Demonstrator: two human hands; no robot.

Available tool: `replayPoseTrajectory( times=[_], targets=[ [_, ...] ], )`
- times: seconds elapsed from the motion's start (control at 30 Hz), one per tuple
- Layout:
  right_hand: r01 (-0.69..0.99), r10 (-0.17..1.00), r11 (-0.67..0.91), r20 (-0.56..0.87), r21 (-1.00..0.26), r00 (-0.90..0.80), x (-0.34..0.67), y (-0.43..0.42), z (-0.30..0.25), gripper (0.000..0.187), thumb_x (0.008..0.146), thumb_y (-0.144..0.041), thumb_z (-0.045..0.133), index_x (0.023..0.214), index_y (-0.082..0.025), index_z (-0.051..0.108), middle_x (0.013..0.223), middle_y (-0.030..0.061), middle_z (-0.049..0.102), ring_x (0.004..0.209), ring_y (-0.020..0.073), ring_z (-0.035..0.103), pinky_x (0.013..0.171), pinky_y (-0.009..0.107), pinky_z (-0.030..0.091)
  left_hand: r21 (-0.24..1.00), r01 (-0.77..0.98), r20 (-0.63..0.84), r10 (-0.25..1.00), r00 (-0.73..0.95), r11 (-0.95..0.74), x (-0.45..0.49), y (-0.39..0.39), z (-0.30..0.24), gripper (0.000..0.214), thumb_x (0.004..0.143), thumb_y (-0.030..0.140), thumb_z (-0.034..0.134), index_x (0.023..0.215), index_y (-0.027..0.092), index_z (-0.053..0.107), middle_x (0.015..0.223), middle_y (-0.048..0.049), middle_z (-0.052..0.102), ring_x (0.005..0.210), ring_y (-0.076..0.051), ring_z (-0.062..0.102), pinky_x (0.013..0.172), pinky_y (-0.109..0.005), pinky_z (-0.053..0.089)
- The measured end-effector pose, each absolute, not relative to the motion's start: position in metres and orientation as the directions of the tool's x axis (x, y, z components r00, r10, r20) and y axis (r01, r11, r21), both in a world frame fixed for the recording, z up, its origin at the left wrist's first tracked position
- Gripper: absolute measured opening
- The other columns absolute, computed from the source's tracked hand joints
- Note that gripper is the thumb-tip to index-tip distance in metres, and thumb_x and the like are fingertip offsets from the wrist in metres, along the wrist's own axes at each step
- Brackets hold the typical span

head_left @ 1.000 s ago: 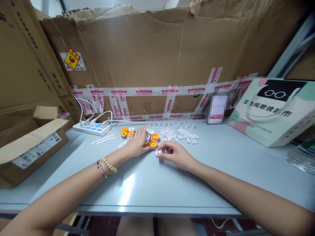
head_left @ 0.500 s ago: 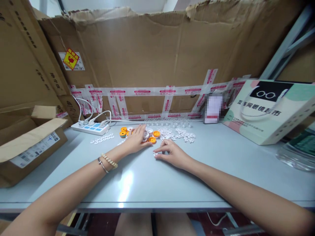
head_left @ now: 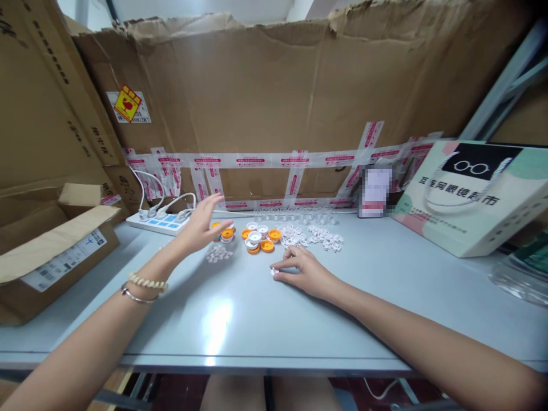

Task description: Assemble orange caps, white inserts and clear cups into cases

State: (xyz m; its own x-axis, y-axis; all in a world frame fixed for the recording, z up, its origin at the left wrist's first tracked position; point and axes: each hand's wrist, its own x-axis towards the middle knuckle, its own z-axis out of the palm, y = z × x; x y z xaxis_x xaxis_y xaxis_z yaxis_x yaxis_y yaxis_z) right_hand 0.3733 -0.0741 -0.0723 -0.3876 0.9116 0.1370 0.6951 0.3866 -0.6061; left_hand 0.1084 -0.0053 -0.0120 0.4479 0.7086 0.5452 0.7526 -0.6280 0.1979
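My left hand (head_left: pixel 200 225) is raised over the table with its fingers apart and nothing in it, left of the orange and white round caps (head_left: pixel 254 238). A smaller cluster of orange and white caps (head_left: pixel 226 234) lies just beside its fingertips. Under that cluster is a pile of small flat white discs (head_left: pixel 218 254). My right hand (head_left: pixel 302 271) rests on the table with thumb and index finger pinched on a small white piece (head_left: pixel 273 272); its exact kind is too small to tell. Two heaps of small white parts (head_left: pixel 325 238) lie beyond it.
Clear cup-like pieces (head_left: pixel 295 215) line the back. A white power strip (head_left: pixel 158 223) with plugs stands at left, near an opened cardboard box (head_left: pixel 64 257). A phone (head_left: pixel 371 192), a paper carrier box (head_left: pixel 466 197) and a clear container (head_left: pixel 524 268) are at right.
My left hand has lifted off the caps and moved left, baring them and the white discs. My right hand stays in nearly the same place, still pinching the small white piece.
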Motion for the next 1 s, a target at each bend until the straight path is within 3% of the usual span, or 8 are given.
replayPoseTrajectory(
  times=[0.13, 0.3, 0.43, 0.7, 1.0],
  targets=[
    [0.684, 0.915, 0.379, 0.138, -0.624, -0.380, 0.373, -0.073, -0.074, 0.025, 0.075, -0.035, 0.066, 0.097, -0.027, 0.071, 0.092, 0.0059, 0.054, 0.095, 0.0226, 0.049, 0.091, 0.040, 0.037, 0.248, 0.766, 0.487, 0.760, 0.431, -0.593, 0.077, -0.003, 0.009, 0.043, 0.086, 0.047, 0.043, 0.115, 0.017, 0.049, 0.127, -0.0117, 0.048, 0.120, -0.023, 0.043, 0.102, -0.038, 0.033],
    [0.660, 0.913, 0.382, 0.151, -0.647, -0.379, 0.374, -0.071, -0.076, 0.027, 0.073, -0.035, 0.067, 0.098, -0.025, 0.070, 0.091, 0.0057, 0.057, 0.095, 0.0232, 0.051, 0.089, 0.040, 0.038, 0.270, 0.846, 0.272, 0.879, 0.391, -0.459, 0.033, -0.010, 0.020, 0.045, 0.080, 0.055, 0.045, 0.102, 0.019, 0.059, 0.109, -0.0093, 0.061, 0.101, -0.023, 0.055, 0.084, -0.032, 0.045],
    [0.669, 0.916, 0.369, 0.130, -0.645, -0.380, 0.375, -0.071, -0.073, 0.022, 0.073, -0.035, 0.066, 0.092, -0.024, 0.070, 0.090, 0.0052, 0.058, 0.093, 0.0231, 0.052, 0.087, 0.040, 0.039, 0.300, 0.879, 0.212, 0.924, 0.318, -0.371, 0.017, -0.010, 0.006, 0.045, 0.075, 0.058, 0.046, 0.085, 0.018, 0.063, 0.091, -0.0081, 0.067, 0.084, -0.022, 0.061, 0.072, -0.028, 0.047],
    [0.669, 0.913, 0.384, 0.153, -0.636, -0.379, 0.374, -0.072, -0.072, 0.012, 0.075, -0.031, 0.062, 0.079, -0.023, 0.070, 0.085, 0.0042, 0.059, 0.086, 0.0204, 0.053, 0.078, 0.035, 0.040, 0.266, 0.894, 0.200, 0.928, 0.314, -0.360, 0.060, 0.014, -0.031, 0.043, 0.071, 0.051, 0.055, 0.093, 0.015, 0.063, 0.096, -0.0119, 0.067, 0.087, -0.026, 0.060, 0.074, -0.033, 0.045],
    [0.663, 0.903, 0.404, 0.160, -0.630, -0.398, 0.373, -0.071, -0.073, 0.011, 0.075, -0.030, 0.064, 0.080, -0.022, 0.069, 0.083, 0.0037, 0.058, 0.085, 0.0186, 0.054, 0.076, 0.032, 0.041, 0.276, 0.921, 0.153, 0.958, 0.242, -0.277, 0.073, 0.031, -0.040, 0.034, 0.069, 0.047, 0.060, 0.082, 0.016, 0.066, 0.082, -0.0082, 0.069, 0.074, -0.024, 0.061, 0.064, -0.030, 0.043]
  ],
)
